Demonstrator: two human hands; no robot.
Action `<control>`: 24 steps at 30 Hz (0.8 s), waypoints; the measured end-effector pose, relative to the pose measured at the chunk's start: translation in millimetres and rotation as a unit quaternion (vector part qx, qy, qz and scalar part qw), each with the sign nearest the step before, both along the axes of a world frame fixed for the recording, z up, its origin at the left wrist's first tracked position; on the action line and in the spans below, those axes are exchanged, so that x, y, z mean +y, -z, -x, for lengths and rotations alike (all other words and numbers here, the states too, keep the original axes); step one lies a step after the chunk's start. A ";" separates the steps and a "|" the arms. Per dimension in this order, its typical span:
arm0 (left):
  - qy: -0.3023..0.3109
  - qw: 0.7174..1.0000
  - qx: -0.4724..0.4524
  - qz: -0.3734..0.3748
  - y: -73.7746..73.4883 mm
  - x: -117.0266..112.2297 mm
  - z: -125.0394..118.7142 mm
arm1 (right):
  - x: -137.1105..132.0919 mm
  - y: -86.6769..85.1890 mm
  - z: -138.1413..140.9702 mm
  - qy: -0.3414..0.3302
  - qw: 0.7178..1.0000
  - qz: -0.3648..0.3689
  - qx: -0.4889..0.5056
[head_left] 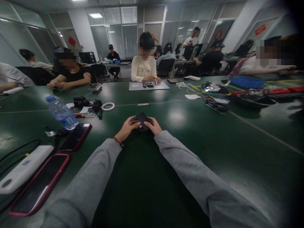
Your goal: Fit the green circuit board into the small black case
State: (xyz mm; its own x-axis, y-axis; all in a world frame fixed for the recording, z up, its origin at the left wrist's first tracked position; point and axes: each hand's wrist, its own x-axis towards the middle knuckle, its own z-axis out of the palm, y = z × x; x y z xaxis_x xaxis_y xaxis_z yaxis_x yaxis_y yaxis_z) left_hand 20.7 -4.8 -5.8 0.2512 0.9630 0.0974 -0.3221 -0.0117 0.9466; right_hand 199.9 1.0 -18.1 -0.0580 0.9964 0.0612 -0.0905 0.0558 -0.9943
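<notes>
Between my two hands is a small black box-shaped device (142, 119), held just above the green table (180, 145). My left hand (128, 128) grips its left side, fingers behind and thumb in front. On the opposite side my right hand (153, 125) holds it too, with the thumb pressed on its front face. Small light-coloured details show along its lower left edge, too small to name. The device's exact kind cannot be made out. Beyond my hands, a white ring-shaped roll (108, 106) lies flat on the table.
To the left are a water bottle (63, 112), a red-edged phone (76, 137), a pink-cased phone (39, 183) and a white device (26, 167) with a black cable. Black parts (82, 102) and an orange-handled screwdriver (79, 115) lie behind. Cables and a blue tray (247, 82) sit right; several people work around.
</notes>
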 end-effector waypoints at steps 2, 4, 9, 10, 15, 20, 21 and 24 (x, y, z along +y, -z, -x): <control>-0.008 1.000 0.000 -0.006 -1.1 -0.6 0.1 | -2.0 -2.3 0.2 -0.004 1.000 0.000 -0.004; -0.011 1.000 0.003 -0.009 -2.9 -1.8 0.8 | -3.6 -4.3 0.8 -0.007 1.000 -0.001 -0.007; 0.003 1.000 -0.021 0.014 -8.5 -4.9 3.7 | -1.5 -1.9 1.9 -0.002 1.000 -0.014 -0.010; 0.002 0.999 -0.028 0.019 -9.4 -5.4 4.0 | 0.3 0.2 1.6 0.003 1.000 -0.018 -0.012; -0.018 0.999 -0.036 0.030 -11.8 -6.1 3.3 | 8.9 10.0 -1.5 0.068 0.996 -0.044 -0.020; -0.023 0.999 -0.034 0.021 -8.4 -2.9 1.9 | 4.0 4.3 -1.5 0.103 0.983 -0.135 -0.067; -0.022 0.999 -0.034 0.019 -7.5 -2.0 1.6 | 2.6 2.2 -1.9 0.118 0.975 -0.168 -0.089; -0.021 0.999 -0.030 0.016 -5.6 0.0 0.6 | 1.8 -1.2 -5.9 0.180 0.943 -0.236 -0.151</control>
